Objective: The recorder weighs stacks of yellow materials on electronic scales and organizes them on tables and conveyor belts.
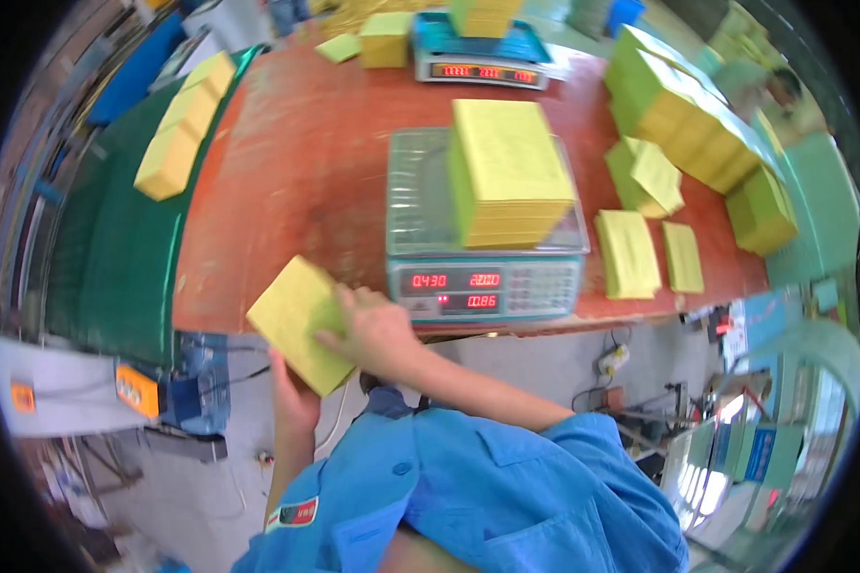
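A stack of yellow paper [301,320] is held tilted at the table's near edge, in front of my body. My left hand [298,393] grips its lower left side, with part of the fingers hidden beneath the paper. Across the right side of the stack lies my right hand [377,329], its thumb on the top sheet and its fingers along the edge. To the right, a digital scale [419,205] with a lit red display bears a tall block of yellow paper [511,177]. Neither hand touches the scale.
On the red table [287,143], small paper stacks [627,253] and a row of larger blocks [678,115] stand at the right. A second scale [483,72] is at the back. Paper blocks [169,160] sit on a green conveyor belt [115,248] at left. Another person [779,95] is far right.
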A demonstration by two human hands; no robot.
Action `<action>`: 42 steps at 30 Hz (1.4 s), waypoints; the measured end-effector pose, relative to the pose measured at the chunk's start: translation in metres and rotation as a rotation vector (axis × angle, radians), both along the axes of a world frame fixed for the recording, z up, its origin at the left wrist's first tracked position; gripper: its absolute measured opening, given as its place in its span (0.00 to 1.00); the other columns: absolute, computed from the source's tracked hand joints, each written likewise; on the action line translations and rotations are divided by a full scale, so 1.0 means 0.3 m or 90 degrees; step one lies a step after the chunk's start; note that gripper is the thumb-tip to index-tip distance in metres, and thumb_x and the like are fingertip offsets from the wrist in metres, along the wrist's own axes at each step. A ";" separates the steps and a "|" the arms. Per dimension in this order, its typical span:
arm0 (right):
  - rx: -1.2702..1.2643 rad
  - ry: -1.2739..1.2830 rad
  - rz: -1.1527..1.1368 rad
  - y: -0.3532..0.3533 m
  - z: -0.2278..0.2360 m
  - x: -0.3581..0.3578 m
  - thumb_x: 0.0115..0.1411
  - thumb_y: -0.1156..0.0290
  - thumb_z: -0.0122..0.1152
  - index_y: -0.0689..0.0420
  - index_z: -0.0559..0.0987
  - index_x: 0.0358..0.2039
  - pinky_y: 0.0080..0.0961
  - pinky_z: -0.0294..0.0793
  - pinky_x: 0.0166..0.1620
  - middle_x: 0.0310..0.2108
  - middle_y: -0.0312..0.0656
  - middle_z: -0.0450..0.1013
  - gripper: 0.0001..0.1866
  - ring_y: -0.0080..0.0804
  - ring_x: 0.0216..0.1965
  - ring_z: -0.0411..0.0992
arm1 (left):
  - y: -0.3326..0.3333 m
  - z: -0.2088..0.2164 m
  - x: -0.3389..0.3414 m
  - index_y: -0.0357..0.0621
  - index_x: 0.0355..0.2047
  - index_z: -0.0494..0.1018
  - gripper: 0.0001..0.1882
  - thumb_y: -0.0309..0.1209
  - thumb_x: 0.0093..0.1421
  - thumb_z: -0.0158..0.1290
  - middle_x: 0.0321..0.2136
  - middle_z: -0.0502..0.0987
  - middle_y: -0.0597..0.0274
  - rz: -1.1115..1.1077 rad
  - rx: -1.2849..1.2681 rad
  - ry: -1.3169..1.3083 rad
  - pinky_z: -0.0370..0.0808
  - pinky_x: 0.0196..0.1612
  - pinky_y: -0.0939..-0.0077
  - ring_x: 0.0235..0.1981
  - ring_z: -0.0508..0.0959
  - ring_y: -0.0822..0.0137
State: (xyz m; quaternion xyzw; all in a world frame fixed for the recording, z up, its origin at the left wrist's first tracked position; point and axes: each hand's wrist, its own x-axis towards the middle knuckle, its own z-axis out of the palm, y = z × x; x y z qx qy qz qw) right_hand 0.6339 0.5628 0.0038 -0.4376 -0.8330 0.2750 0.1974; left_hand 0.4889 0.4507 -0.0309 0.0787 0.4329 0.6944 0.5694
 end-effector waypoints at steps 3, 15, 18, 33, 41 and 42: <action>-0.050 0.011 0.040 -0.021 -0.003 0.048 0.54 0.46 0.62 0.65 0.67 0.53 0.42 0.75 0.42 0.39 0.55 0.72 0.38 0.51 0.43 0.74 | -0.052 -0.011 0.066 0.43 0.65 0.54 0.28 0.44 0.71 0.37 0.63 0.61 0.53 -0.010 -0.003 0.045 0.61 0.64 0.58 0.63 0.63 0.57; -0.287 0.510 -0.034 0.178 0.401 0.637 0.64 0.48 0.55 0.67 0.66 0.59 0.29 0.77 0.41 0.47 0.47 0.73 0.35 0.32 0.43 0.74 | 0.232 0.597 0.304 0.43 0.61 0.62 0.24 0.41 0.69 0.40 0.55 0.71 0.57 -0.161 0.174 0.409 0.73 0.54 0.66 0.54 0.73 0.66; -0.314 0.627 -0.090 0.384 0.472 0.711 0.64 0.47 0.52 0.63 0.74 0.52 0.21 0.70 0.36 0.37 0.38 0.75 0.30 0.23 0.35 0.71 | 0.486 0.647 0.374 0.38 0.59 0.63 0.25 0.36 0.65 0.50 0.56 0.70 0.52 -0.302 0.397 0.245 0.68 0.58 0.62 0.56 0.72 0.61; -0.392 0.552 -0.202 0.698 0.380 0.788 0.64 0.52 0.54 0.63 0.79 0.41 0.27 0.75 0.37 0.35 0.39 0.77 0.23 0.27 0.34 0.75 | 0.933 0.653 0.471 0.52 0.63 0.61 0.42 0.57 0.53 0.58 0.56 0.69 0.61 -0.522 0.075 0.370 0.65 0.55 0.57 0.56 0.69 0.63; -0.352 0.528 -0.205 0.682 0.388 0.778 0.64 0.53 0.55 0.64 0.80 0.40 0.26 0.75 0.37 0.35 0.40 0.77 0.23 0.27 0.33 0.75 | 0.907 0.623 0.485 0.51 0.60 0.66 0.44 0.68 0.52 0.49 0.57 0.69 0.61 -0.482 0.089 0.453 0.64 0.52 0.54 0.58 0.65 0.63; -0.353 0.530 -0.213 0.676 0.389 0.776 0.64 0.53 0.55 0.64 0.80 0.40 0.26 0.75 0.37 0.35 0.40 0.77 0.23 0.27 0.33 0.75 | 0.894 0.628 0.496 0.51 0.60 0.66 0.45 0.70 0.53 0.47 0.57 0.69 0.61 -0.454 0.094 0.474 0.64 0.52 0.55 0.58 0.65 0.63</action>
